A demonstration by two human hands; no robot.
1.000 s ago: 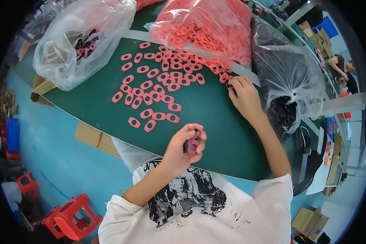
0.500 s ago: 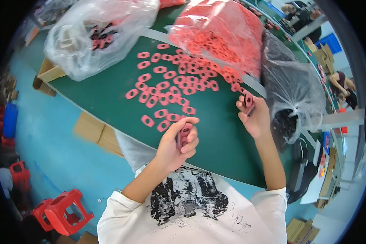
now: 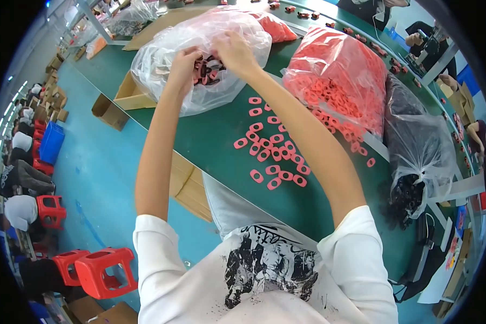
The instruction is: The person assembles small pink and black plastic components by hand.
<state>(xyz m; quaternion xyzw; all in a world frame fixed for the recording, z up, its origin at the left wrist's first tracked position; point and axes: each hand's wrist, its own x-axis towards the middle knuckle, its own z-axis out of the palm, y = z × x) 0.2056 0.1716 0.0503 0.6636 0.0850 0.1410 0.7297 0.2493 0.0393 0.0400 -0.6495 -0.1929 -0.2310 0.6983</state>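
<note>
Desk (image 3: 216,146) is dark green. Loose rings (image 3: 252,173) pink. Left bag (image 3: 151,62) milky clear, pieces (image 3: 208,70) inside pink and black. Bagged rings (image 3: 335,93) on right coral red; parts (image 3: 406,197) in rightmost bag (image 3: 421,127) black. Floor (image 3: 108,178) light blue, left stools (image 3: 101,278) red. White shirt (image 3: 356,259), black print (image 3: 270,264).

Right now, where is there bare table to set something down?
Bare green table shows between the right forearm and the dark bag, and left of the scattered pink pieces. Crowded: around the clear bag, where the left hand and right hand are.
</note>
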